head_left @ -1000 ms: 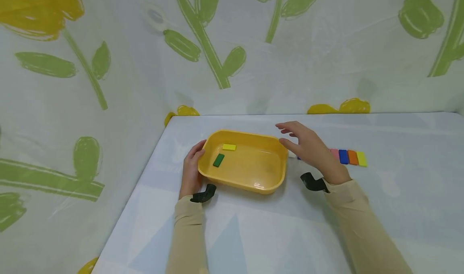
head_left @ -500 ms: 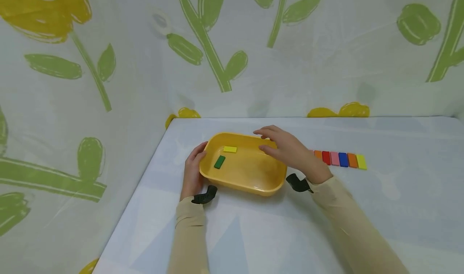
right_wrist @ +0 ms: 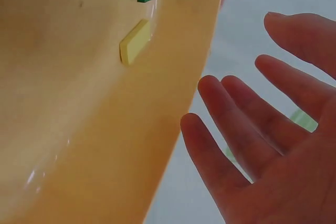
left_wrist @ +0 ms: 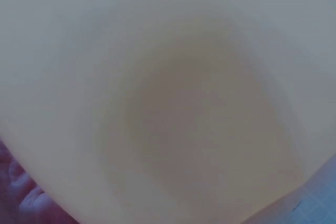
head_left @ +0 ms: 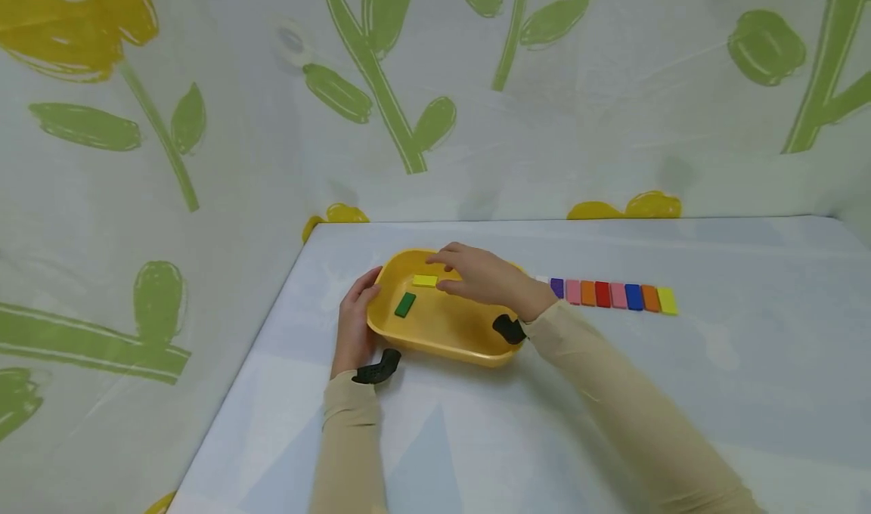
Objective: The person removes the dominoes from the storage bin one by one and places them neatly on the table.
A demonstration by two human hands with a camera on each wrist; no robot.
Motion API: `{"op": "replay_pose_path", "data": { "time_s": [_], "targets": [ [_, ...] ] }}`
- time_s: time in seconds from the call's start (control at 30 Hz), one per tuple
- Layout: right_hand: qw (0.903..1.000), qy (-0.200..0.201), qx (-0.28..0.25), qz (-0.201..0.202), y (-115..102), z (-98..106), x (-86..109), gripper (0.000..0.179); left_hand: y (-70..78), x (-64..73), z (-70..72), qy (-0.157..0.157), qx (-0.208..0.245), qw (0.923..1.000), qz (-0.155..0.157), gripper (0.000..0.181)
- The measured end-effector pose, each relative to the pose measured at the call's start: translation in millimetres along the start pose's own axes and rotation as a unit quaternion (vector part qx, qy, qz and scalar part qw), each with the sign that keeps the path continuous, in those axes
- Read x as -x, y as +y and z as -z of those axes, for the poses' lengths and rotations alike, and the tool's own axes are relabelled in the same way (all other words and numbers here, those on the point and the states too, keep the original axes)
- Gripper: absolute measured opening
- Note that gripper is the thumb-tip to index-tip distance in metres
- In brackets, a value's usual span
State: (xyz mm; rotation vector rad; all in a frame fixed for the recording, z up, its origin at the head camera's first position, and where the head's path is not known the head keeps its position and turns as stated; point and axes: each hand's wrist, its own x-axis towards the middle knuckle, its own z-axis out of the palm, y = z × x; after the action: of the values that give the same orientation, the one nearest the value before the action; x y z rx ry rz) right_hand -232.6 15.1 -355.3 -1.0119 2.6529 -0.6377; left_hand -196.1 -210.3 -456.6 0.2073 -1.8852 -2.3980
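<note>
A yellow plastic basin (head_left: 442, 329) sits tilted on the table, its left end gripped by my left hand (head_left: 351, 326). Inside it lie a green block (head_left: 404, 304) and a yellow block (head_left: 425, 280), both flat and rectangular. My right hand (head_left: 479, 276) hovers over the basin with fingers spread, its fingertips close to the yellow block in the head view. Seen from the right wrist, that hand (right_wrist: 273, 140) holds nothing. The basin's blurred wall (left_wrist: 199, 119) fills most of the left wrist view, with part of a hand (left_wrist: 31, 198) at the lower left.
To the right of the basin, a row of coloured blocks (head_left: 602, 295) lies side by side on the white table (head_left: 544, 438). Its left end is partly hidden by my right forearm. Patterned cloth walls (head_left: 578, 121) rise behind and at the left.
My right hand has moved left from beside the basin's right rim to over its inside, uncovering more of the block row. My left hand keeps its grip, and both blocks stay inside.
</note>
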Motion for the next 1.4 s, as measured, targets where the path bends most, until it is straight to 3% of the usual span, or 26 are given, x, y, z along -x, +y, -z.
{"op": "replay_pose_path", "data": {
  "time_s": [0.17,0.33,0.63,0.8,0.93,1.4],
  "targets": [
    [0.9997,-0.023,-0.011,0.004,-5.4,-6.7,-16.6,0.042,0.9,-0.5,1.2,0.006,-0.004,1.0000,0.003,0.034],
    [0.9981,-0.052,0.028,0.019,-8.3,-21.4,-35.1,0.041,-0.1,-1.1,1.0,0.002,-0.004,1.0000,-0.005,0.035],
    [0.9945,-0.082,0.044,-0.048,-19.1,-45.0,-59.0,0.045,-0.3,-2.6,1.3,0.002,0.013,0.9999,0.004,0.032],
    [0.9931,-0.090,0.037,-0.065,-25.0,-54.6,-61.8,0.044,-1.0,-3.6,1.6,-0.003,0.017,0.9998,0.005,0.033],
    [0.9933,-0.084,0.038,-0.071,-29.7,-59.5,-61.8,0.030,-0.6,-2.9,1.8,-0.002,0.018,0.9998,0.003,0.033],
    [0.9910,-0.074,0.093,-0.060,-36.0,-63.4,-60.9,0.017,0.9,-0.1,0.0,0.005,-0.001,0.9999,0.010,0.032]
  ]
}}
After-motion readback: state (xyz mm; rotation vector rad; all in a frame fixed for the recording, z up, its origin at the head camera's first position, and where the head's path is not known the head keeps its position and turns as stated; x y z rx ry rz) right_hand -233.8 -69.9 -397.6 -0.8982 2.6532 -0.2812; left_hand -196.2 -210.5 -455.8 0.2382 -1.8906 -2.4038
